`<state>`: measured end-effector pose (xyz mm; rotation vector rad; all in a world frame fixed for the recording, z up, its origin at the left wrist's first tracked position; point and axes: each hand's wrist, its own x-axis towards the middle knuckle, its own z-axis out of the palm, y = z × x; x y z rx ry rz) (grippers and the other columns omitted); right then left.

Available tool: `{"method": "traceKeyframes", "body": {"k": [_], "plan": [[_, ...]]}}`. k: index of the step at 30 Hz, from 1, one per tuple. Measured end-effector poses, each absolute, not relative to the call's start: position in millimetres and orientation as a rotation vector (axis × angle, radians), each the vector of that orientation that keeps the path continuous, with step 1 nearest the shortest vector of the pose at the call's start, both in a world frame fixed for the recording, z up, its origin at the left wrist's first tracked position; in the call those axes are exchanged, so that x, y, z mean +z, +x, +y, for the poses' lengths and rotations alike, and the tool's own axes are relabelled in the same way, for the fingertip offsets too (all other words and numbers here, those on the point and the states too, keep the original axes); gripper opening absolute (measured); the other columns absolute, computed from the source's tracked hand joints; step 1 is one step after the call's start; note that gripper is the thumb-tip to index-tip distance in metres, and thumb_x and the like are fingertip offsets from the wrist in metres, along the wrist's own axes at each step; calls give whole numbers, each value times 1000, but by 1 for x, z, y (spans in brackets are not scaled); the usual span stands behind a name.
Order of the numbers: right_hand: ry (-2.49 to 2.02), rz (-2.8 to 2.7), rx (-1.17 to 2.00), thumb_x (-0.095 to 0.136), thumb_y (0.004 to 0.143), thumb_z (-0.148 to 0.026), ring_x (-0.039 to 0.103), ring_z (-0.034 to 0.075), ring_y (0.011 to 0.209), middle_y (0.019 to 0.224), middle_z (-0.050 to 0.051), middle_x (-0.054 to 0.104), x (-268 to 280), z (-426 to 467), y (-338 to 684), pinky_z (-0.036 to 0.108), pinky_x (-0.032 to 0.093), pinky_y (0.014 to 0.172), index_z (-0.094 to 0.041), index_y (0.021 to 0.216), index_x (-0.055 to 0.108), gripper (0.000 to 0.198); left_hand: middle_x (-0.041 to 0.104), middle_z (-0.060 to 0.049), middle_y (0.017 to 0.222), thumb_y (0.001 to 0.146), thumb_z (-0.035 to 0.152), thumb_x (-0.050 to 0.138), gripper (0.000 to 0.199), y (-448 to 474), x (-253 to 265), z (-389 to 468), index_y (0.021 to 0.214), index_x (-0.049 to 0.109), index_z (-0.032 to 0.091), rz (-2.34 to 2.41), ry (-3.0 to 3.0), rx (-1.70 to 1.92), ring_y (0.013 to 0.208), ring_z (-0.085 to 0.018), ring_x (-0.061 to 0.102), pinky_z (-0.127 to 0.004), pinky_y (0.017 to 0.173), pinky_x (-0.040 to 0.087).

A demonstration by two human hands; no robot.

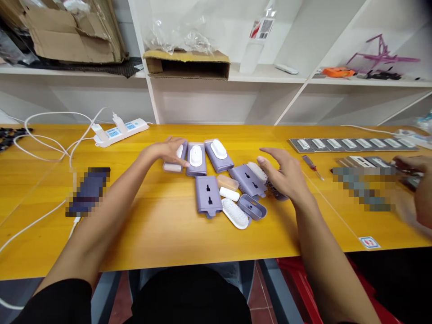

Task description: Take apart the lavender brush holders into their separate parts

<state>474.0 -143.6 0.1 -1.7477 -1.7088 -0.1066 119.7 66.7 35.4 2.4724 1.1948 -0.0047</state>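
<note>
My left hand (173,150) lies over the leftmost of three purple plastic cases, its thumb stretched toward the middle purple case (191,168). A white oval piece sits on each of these cases; the third purple case (222,163) leans slightly. My right hand (282,173) is at the right of the group, fingers apart, beside a purple case with two dark slots (248,179) and a white bristled piece (257,172). Another slotted purple case (208,194) lies nearer me. Around it are a peach translucent piece (227,182), a white bar (229,194), a white bumpy oval piece (235,213) and a hollow purple tray (252,208).
At the left are a white power strip (123,132), loose cables and a blurred-out phone-like object (88,191). A screwdriver (313,167) and a long grey strip (351,144) lie right. Another person's hand (418,180) works at the right edge. Shelves with an open cardboard box (189,67) stand behind.
</note>
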Motion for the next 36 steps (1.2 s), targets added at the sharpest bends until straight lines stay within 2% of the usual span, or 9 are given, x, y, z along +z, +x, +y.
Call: {"method": "traceKeyframes", "body": {"k": [4, 10, 15, 17, 19, 24, 27, 32, 36], "plan": [[-1663, -1671, -106, 51, 110, -66, 76, 38, 127, 129, 16, 84, -8, -141, 465, 60, 57, 115, -24, 125, 82, 54, 28, -24, 186, 46, 67, 97, 147, 101, 27, 74, 174, 40, 22, 1099, 2439, -41, 173, -47, 23, -63, 138, 26], [-1624, -1651, -119, 53, 109, -61, 79, 37, 118, 118, 14, 85, -12, -145, 461, 60, 61, 110, -27, 114, 82, 45, 34, -21, 184, 46, 69, 97, 141, 82, 22, 58, 170, 45, 26, 1062, 2413, 30, 171, -45, 31, -53, 137, 33], [-1478, -1685, -142, 57, 110, -51, 78, 37, 109, 108, 13, 83, -1, -156, 444, 61, 64, 103, -29, 109, 80, 33, 18, -26, 188, 55, 72, 93, 144, 62, 27, 20, 175, 31, 18, 1178, 2413, -117, 174, -47, 25, -53, 137, 30], [-1340, -1782, -119, 62, 110, -44, 78, 37, 105, 107, 12, 83, 3, -163, 424, 61, 64, 100, -29, 111, 79, 23, 23, -28, 185, 61, 71, 92, 135, 59, 30, 1, 171, 37, 16, 1268, 2425, -145, 167, -50, 37, -52, 131, 41], [-1254, -1892, -62, 65, 108, -37, 78, 36, 109, 113, 8, 83, 3, -173, 398, 59, 65, 103, -34, 118, 78, 16, 47, -30, 171, 63, 68, 95, 115, 60, 33, -17, 156, 55, 13, 1403, 2439, -165, 142, -51, 65, -50, 112, 56], [-961, -2281, -48, 64, 109, -28, 75, 37, 116, 119, 15, 81, -10, -196, 319, 60, 65, 106, -20, 133, 70, 26, 74, -32, 123, 81, 75, 85, 74, 71, 36, -53, 113, 76, 9, 1593, 2490, -88, 125, -56, 70, -54, 106, 55], [-1027, -2460, 6, 57, 113, -37, 72, 41, 123, 132, 25, 77, -19, -201, 279, 61, 65, 106, -8, 138, 67, 39, 78, -29, 106, 90, 86, 68, 72, 74, 34, -67, 95, 81, 14, 1703, 2502, -45, 118, -55, 73, -55, 98, 56], [-1275, -2482, 67, 68, 109, -44, 57, 50, 147, 156, 42, 57, -26, -192, 242, 65, 54, 121, 9, 155, 50, 73, 80, -25, 93, 95, 82, 64, 68, 76, 37, -82, 93, 86, 18, 1818, 2490, -4, 110, -51, 76, -53, 91, 55], [-1383, -2438, 96, 71, 107, -41, 52, 50, 151, 157, 43, 53, -28, -175, 230, 67, 49, 124, 8, 156, 47, 73, 80, -30, 100, 102, 78, 56, 72, 81, 45, -85, 96, 87, 13, 1855, 2510, -10, 111, -52, 76, -53, 93, 53]]}}
